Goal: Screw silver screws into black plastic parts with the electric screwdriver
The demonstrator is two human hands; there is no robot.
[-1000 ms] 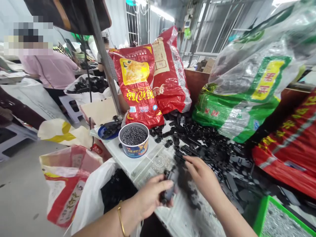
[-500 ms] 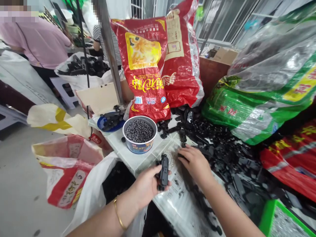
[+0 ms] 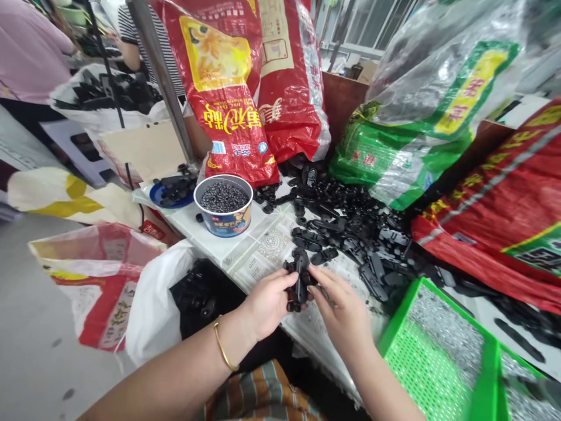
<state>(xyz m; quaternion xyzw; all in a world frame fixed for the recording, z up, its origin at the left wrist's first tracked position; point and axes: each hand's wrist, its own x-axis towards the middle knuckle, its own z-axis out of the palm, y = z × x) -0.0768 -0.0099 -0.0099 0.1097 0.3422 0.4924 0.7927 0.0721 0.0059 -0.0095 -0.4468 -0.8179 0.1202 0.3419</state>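
Holding a black plastic part [image 3: 300, 280] over the table [image 3: 245, 257], left hand [image 3: 269, 301] pinches it between thumb and fingers; fingers mostly hidden behind it. Right hand [image 3: 344, 310] has fingertips at the part's right side, cannot tell if they grip it or a smaller piece. Part's details too dark to make out. Green tray [image 3: 402, 313] cut off at bottom, red sack [image 3: 504, 216] cut off at right, co-worker's pink shirt [image 3: 30, 52] cut off top left. Pieces in the black heap [image 3: 372, 278] blend together, hard to separate. Versus half a second ago: right hand has left the tabletop beside the heap and reached the part; more tray shows, striped cloth [image 3: 263, 394] now in view
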